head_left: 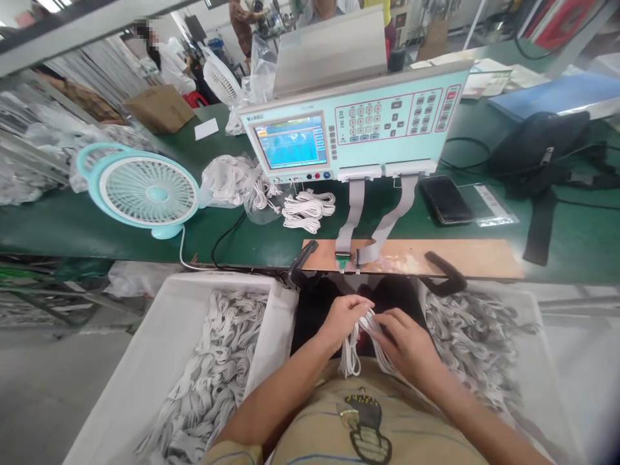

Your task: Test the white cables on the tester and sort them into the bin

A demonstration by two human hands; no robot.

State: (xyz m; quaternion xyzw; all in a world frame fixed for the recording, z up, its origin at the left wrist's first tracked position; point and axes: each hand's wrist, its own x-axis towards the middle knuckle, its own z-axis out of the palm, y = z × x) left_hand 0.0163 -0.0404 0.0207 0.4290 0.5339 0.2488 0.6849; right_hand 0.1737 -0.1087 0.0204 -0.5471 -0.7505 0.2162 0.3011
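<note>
Both hands' fingers [343, 321] [405, 336] grip one white cable bundle [352, 355]; bundles in both bins [276, 323] [542, 349] remain loose.

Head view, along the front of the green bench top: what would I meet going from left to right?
Turquoise fan → bagged white cables → unbagged white cable bundle → left grey ribbon cable → right grey ribbon cable → black phone-like device → black bag.
</note>
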